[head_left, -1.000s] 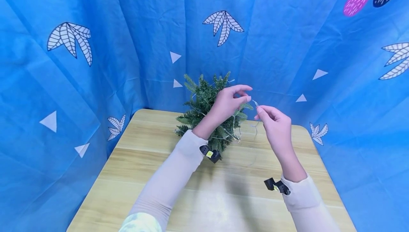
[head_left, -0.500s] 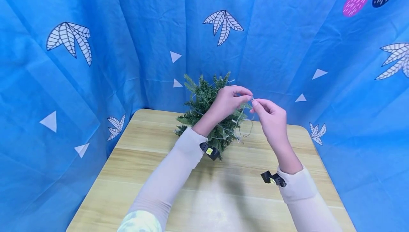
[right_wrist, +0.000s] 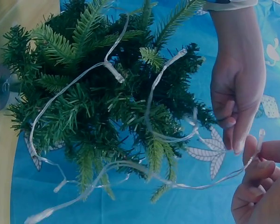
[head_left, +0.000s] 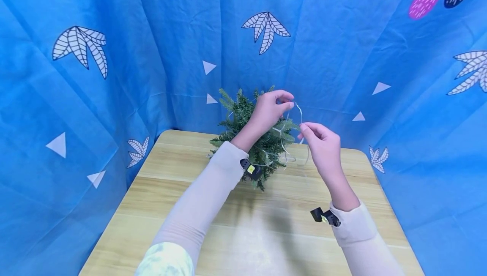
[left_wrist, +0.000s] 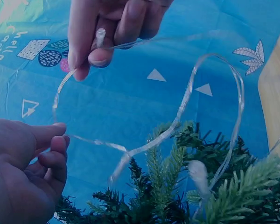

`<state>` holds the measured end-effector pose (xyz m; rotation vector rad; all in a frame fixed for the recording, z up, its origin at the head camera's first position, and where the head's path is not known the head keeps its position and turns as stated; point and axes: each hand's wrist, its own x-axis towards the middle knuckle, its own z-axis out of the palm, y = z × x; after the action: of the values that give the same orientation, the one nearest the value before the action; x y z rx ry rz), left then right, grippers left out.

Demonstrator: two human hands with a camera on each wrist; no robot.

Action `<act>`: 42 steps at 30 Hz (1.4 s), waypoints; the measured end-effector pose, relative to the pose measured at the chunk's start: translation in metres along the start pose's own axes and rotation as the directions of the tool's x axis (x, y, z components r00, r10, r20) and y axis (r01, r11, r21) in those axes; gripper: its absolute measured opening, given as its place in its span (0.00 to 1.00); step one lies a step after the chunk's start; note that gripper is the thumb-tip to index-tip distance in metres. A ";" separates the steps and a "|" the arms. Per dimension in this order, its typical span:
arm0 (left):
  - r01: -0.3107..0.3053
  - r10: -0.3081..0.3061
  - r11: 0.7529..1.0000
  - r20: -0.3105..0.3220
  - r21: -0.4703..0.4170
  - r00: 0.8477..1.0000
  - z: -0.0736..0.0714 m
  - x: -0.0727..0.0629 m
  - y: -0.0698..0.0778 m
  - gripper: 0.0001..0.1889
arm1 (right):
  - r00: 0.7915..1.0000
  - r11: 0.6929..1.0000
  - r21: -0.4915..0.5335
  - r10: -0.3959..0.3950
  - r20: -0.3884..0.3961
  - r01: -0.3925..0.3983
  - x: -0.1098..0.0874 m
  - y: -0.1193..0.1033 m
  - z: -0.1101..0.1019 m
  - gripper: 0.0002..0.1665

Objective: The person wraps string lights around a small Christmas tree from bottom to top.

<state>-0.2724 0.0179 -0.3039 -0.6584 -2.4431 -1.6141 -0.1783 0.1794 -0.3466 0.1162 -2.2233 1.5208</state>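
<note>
A small green artificial Christmas tree stands on the table, draped with a clear-wired string of fairy lights. At its right side my left hand pinches the wire between thumb and index finger. Lower and farther right, my right hand pinches another part of the string. A short length of wire arcs between the two hands. In the right wrist view a small bulb pokes up by the right hand's fingertips. In the left wrist view, my left hand is at lower left and my right hand at the top.
The wooden table has rounded back corners. Blue patterned curtains enclose it at the back and sides. Loose loops of light wire hang between the hands and the branches. Black wrist cameras sit on both cuffs.
The hands came together at the wire half a second ago, then parted. My left hand has risen slightly leftward and my right hand sits a little lower, with wire stretched between them.
</note>
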 end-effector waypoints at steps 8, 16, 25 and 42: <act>-0.038 0.033 0.994 0.048 0.098 0.998 0.002 -0.006 0.002 0.19 | 0.999 1.000 -0.015 -0.002 -0.049 0.001 0.009 -0.003 0.000 0.20; -0.117 0.117 0.976 0.011 0.182 0.993 0.002 -0.009 0.007 0.19 | 0.996 1.000 -0.026 -0.013 -0.087 0.011 0.017 -0.005 0.001 0.19; -0.244 0.221 0.919 0.108 0.309 0.969 0.003 -0.004 0.012 0.12 | 0.998 1.000 -0.025 -0.017 -0.060 0.016 0.026 -0.012 0.003 0.20; -0.068 0.067 0.993 0.008 0.093 0.998 -0.022 0.029 0.013 0.09 | 0.999 0.995 -0.088 0.041 -0.012 -0.042 0.017 -0.008 0.005 0.23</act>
<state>-0.2956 0.0106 -0.2737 -0.7227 -2.4549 -1.4654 -0.1928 0.1750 -0.3344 0.0357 -2.2942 1.4389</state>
